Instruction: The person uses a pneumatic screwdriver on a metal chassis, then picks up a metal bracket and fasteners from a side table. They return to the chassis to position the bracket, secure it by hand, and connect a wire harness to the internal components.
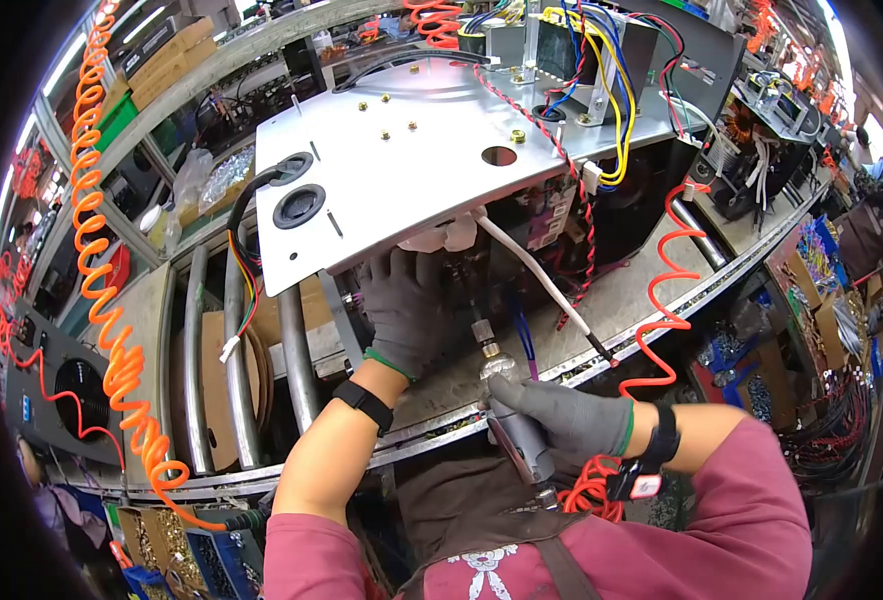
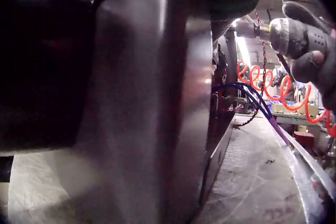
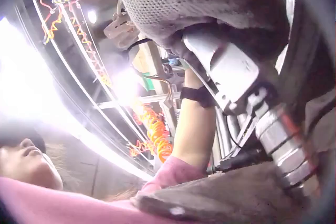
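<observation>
My gloved right hand (image 1: 576, 415) grips an air screwdriver (image 1: 521, 440), its thumb along the upper body. The tool's front end points forward at the underside of a large metal-plated unit (image 1: 361, 190). In the right wrist view, a hose coupling (image 3: 283, 145) sits at the tool's rear. My gloved left hand (image 1: 403, 315) reaches beneath the plate's front edge, against the unit's front; its fingertips are in shadow, and I cannot tell whether they hold anything. Beside the hands, a white sleeved cable (image 1: 536, 262) hangs from the unit. Blue wires (image 2: 252, 95) show below the tool in the left wrist view.
Metal rollers (image 1: 239, 360) lie left of the unit along the bench. Orange coiled hoses (image 1: 86, 200) hang at the left, and a red coiled hose (image 1: 666, 290) at the right. Another wired unit (image 1: 761, 150) stands further right. Parts bins (image 1: 166, 545) are at the lower left.
</observation>
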`<state>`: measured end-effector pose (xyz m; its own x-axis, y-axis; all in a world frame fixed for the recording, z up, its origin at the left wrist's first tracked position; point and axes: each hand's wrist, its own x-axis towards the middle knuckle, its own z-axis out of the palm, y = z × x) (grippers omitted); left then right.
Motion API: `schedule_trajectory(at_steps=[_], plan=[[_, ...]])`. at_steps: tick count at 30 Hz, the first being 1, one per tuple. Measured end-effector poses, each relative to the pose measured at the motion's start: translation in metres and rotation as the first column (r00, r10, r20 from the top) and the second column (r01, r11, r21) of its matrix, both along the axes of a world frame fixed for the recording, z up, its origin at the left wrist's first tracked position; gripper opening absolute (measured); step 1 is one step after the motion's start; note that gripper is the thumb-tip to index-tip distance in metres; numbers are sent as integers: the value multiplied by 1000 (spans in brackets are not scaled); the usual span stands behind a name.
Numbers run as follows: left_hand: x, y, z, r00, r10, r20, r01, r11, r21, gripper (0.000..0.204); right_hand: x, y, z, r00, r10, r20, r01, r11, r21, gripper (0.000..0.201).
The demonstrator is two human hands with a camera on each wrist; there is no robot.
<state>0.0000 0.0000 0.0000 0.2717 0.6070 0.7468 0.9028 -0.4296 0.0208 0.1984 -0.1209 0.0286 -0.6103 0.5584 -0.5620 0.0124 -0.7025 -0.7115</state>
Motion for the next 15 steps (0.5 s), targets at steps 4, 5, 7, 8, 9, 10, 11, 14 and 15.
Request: schedule_trajectory(at_steps=[4,5,7,8,9,10,11,14,15], plan=[[1,-5,6,999,8,-46,-10,999,-34,67,9,13,4,963,244,116,-244,970,-8,70],[5,-4,9,999,-22,-29,21,999,-42,71,13,19,7,934,328,141,-325,945,-49,70],[8,-1,7,999,-26,-27,25,999,-27,75,13,21,26,926,332,177,-322,943,-83,69],[8,0,7,999,-21,-32,20,1000,-15,78,13,21,28,913,349,213,-346,937,-54,70],[8,1,8,999,-28,-34,27,1000,-13,78,12,21,29,898,364,248,-370,929,-23,72],[8,2,9,998,-56,1,56,998,19,80,11,20,28,900,358,246,-365,931,-19,72],[7,2,10,996,-82,36,80,995,50,82,9,17,26,926,311,214,-312,950,-28,70],[3,0,15,993,-103,53,103,995,0,80,4,-1,11,987,125,101,-121,991,-49,66],[3,0,15,994,-98,48,99,995,-1,80,1,-8,5,1000,-21,20,22,997,-72,64]])
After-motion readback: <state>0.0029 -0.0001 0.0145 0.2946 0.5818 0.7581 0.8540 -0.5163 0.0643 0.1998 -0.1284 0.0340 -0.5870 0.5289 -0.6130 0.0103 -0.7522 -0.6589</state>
